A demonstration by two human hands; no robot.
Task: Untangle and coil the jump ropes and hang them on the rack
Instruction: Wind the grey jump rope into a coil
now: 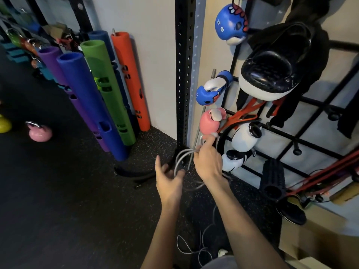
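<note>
Grey jump rope (179,158) between right hand (208,162) fingertips, left hand (169,179) slack

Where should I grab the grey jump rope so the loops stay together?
Probably the bottom curve of the hanging loops of the grey jump rope, coming from the left and below with the left hand. The right hand pinches the bunched strands on top, so the low curve is the loose part.

Grey jump rope (186,152), purple tube (48,59), blue tube (81,90), green tube (103,78), orange tube (128,78), pink kettlebell (39,133), black floor (58,191) with pale speckles.
</note>
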